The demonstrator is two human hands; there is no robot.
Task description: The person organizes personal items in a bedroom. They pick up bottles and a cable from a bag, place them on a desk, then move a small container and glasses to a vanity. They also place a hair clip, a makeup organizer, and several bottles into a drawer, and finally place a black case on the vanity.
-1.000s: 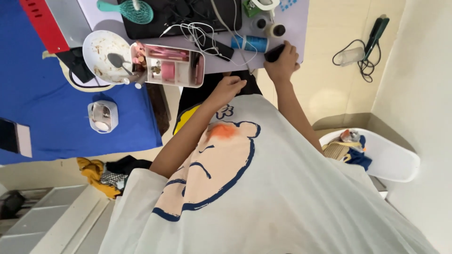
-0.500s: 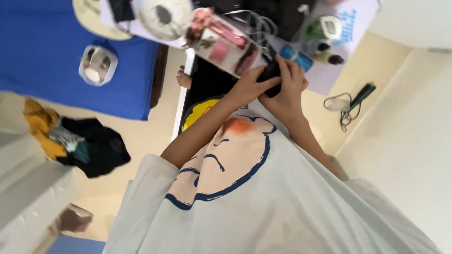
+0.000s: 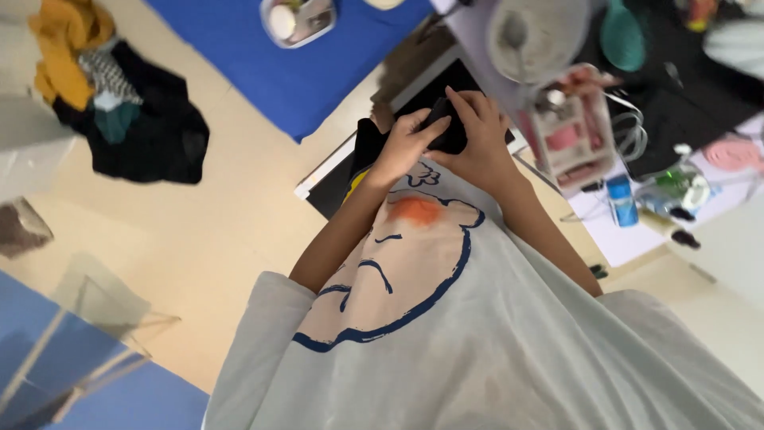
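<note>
Both my hands meet in front of my chest, above the cartoon print on my pale shirt (image 3: 446,318). My left hand (image 3: 400,149) and my right hand (image 3: 480,147) together grip a small black object (image 3: 447,127). The fingers cover most of it, so I cannot tell what kind of thing it is. It is held just short of the cluttered table edge (image 3: 605,239).
On the table are a pink clear organiser box (image 3: 569,139), a bowl with a spoon (image 3: 529,32), a teal hairbrush (image 3: 623,33), a blue tube (image 3: 621,201) and cables. A blue mat (image 3: 318,72) holds a small container (image 3: 296,17). Clothes (image 3: 119,111) are piled on the floor.
My right hand has come back from the table with the black object, and my left hand has joined it. The view has swung, putting the table at upper right.
</note>
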